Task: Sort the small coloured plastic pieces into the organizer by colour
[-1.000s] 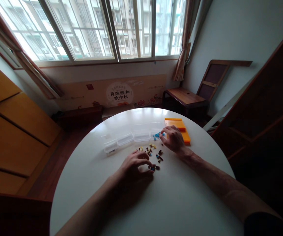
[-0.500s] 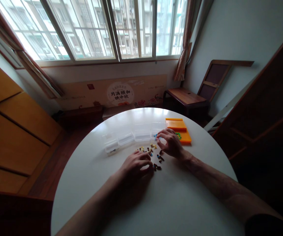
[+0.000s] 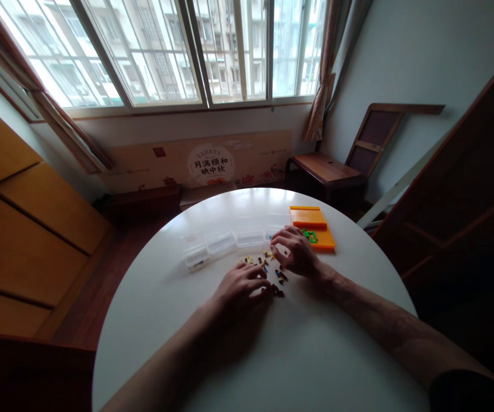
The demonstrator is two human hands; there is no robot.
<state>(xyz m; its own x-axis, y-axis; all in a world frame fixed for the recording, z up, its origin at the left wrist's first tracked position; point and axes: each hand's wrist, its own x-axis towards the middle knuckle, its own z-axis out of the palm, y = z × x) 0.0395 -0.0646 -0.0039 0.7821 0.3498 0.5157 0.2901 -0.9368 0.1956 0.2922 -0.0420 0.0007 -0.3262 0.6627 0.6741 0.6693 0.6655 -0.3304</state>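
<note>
A scatter of several small coloured pieces, brown, yellow and blue, lies on the round white table. My left hand rests on the table at the near edge of the scatter, fingers curled down onto the pieces. My right hand hovers over the far right of the scatter, fingers bent and pinched toward a piece. Behind the pieces stands a row of clear plastic boxes. An orange tray with green pieces lies just right of my right hand.
A wooden chair stands beyond the table at the right. A long printed board leans under the window. Yellow cabinets fill the left side, and dark wooden furniture stands at the right.
My right hand has drawn back from the rightmost clear box toward the loose pieces, uncovering the green pieces on the orange tray. My left hand has shifted slightly right over the pieces.
</note>
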